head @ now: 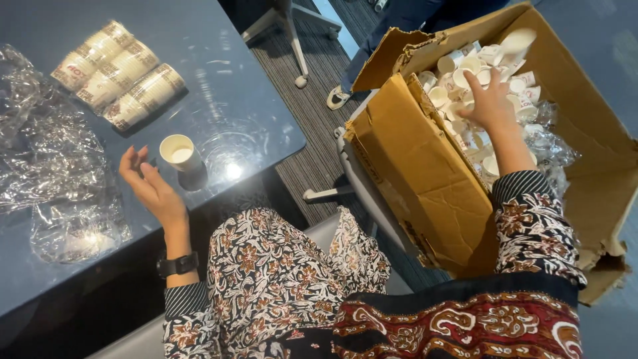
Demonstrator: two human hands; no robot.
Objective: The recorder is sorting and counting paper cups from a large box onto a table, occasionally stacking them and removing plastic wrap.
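My right hand [490, 101] reaches into a torn cardboard box [425, 179] on my right. Its fingers rest among several loose small paper cups [465, 66]; whether it grips one is hidden. My left hand [149, 185] hovers open, palm up, over the dark glossy table [252, 100]. A single upright white paper cup [179, 153] stands just to the right of its fingers, not touched. I wear a black wristwatch [177, 264] and patterned sleeves.
Three sleeves of stacked paper cups [116, 72] lie at the back of the table. Crumpled clear plastic wrap [50, 166] covers the table's left side. A chair base [292, 33] and another person's legs and shoe [345, 93] are on the carpet beyond.
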